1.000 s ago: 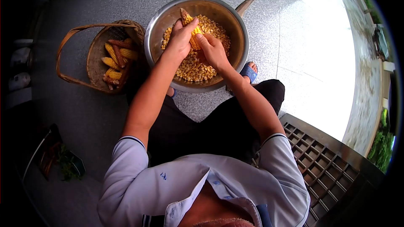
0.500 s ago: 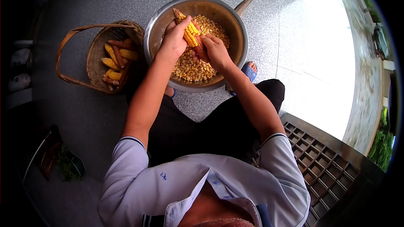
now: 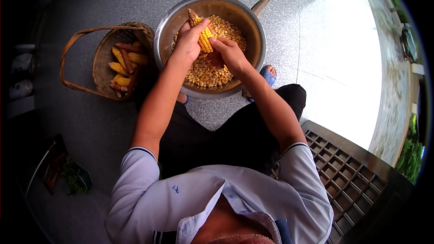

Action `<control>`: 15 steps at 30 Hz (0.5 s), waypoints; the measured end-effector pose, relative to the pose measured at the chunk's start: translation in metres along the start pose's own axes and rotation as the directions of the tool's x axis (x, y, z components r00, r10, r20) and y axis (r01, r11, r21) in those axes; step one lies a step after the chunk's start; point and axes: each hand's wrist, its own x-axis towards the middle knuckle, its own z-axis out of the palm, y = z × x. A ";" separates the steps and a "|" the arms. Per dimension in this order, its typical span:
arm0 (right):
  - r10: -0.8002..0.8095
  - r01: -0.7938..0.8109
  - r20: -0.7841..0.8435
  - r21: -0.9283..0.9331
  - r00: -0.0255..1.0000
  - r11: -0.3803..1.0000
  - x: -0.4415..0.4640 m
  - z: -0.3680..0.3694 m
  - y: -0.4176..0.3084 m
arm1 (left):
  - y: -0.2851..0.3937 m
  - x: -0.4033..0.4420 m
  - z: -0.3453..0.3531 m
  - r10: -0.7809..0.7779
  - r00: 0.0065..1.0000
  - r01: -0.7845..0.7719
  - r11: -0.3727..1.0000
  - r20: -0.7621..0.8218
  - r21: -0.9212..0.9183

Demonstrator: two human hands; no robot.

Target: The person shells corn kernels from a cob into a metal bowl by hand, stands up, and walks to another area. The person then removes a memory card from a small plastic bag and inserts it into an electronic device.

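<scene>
Corn cob (image 3: 205,44) over the metal basin (image 3: 254,40) on my feed, left hand (image 3: 188,41) fingers wrapped round it, right hand (image 3: 231,53) fingers gripping its lower end. I can't read the shirt's (image 3: 176,212) blue mark (image 3: 175,189).

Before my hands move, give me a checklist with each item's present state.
1. Left hand gripping the ear of corn: ok, closed around it.
2. Right hand fully gripping: cannot tell; its thumb is at the ear's lower part, fingers mostly hidden.
3. Ear above the metal basin: ok.
4. Ear bare: not ok; rows of yellow kernels show on it.
5. Loose kernels inside the basin: ok, a broad layer.
6. More ears in the wicker basket: ok, several lie there.
</scene>
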 end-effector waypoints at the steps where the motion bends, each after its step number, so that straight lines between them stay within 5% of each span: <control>1: -0.003 0.003 -0.003 -0.007 1.000 1.000 0.000 0.000 0.000 | 0.000 0.000 -0.001 -0.010 1.000 0.010 1.000 -0.002 -0.014; 8: -0.074 0.036 -0.122 -0.291 0.990 0.956 -0.012 0.018 -0.012 | -0.002 0.000 0.000 -0.048 0.999 0.048 0.999 -0.024 -0.007; 15: -0.023 -0.036 -0.170 -0.332 0.985 0.943 -0.006 0.015 -0.009 | -0.010 -0.006 0.008 -0.002 1.000 0.001 0.998 0.018 0.068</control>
